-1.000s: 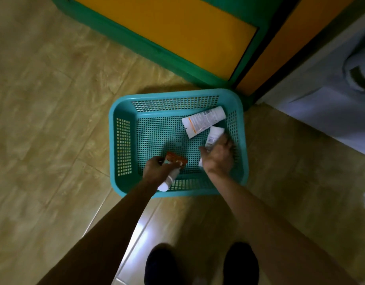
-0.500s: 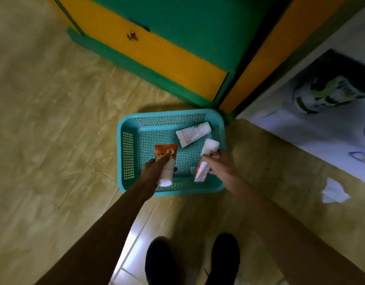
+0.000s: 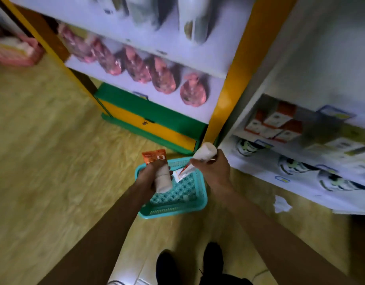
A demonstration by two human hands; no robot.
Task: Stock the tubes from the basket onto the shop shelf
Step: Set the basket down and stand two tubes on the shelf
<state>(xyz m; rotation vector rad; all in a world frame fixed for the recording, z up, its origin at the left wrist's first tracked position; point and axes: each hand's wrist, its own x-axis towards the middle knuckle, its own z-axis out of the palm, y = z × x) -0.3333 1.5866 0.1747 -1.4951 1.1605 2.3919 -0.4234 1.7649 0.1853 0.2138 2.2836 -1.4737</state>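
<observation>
Head view: left hand w/ fingers clamped round an orange-ended tube, held upright above the teal basket on the floor. Right hand fingers clamped on a white tube, tilted, also above the basket. Shop shelf w/ boxes just to the right. Frame blurry.

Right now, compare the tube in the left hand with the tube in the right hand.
The orange-ended white tube in the left hand stands nearly upright, its flat crimped end up; the slimmer white tube with the red stripe in the right hand lies slanted. The left one looks thicker. Both are gripped above the teal mesh basket, not yet shelved.
</observation>
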